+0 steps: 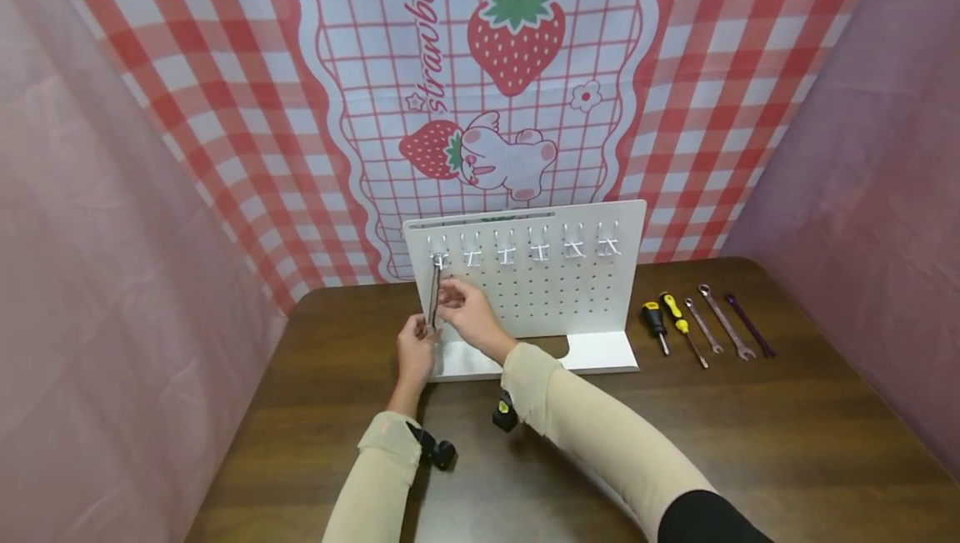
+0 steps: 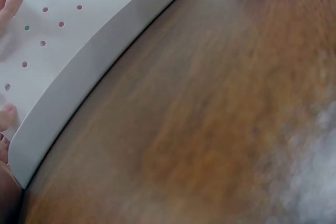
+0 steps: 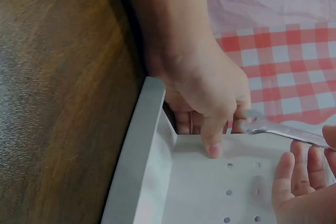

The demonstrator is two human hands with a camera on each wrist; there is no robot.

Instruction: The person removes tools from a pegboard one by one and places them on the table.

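Note:
A silver wrench (image 1: 435, 289) stands nearly upright at the left end of the white pegboard (image 1: 510, 309), its top at the leftmost hook. My right hand (image 1: 474, 318) pinches the wrench along its shaft; the grip is partly cut off in the right wrist view. Lower down, my left hand (image 3: 202, 85) grips the pegboard's side edge, with the thumb (image 3: 212, 142) on the front face and the other fingers behind. The wrench's open end lies beside the left index finger; whether they touch I cannot tell. In the left wrist view, only parts of the hands show.
Clear hooks (image 1: 540, 244) with white tags line the board's upper row. On the wooden table (image 1: 750, 434) to the right lie a stubby screwdriver (image 1: 654, 322), a longer yellow screwdriver (image 1: 681, 326), two silver wrenches (image 1: 726, 322) and a purple wrench (image 1: 750, 324). A checked cloth hangs behind.

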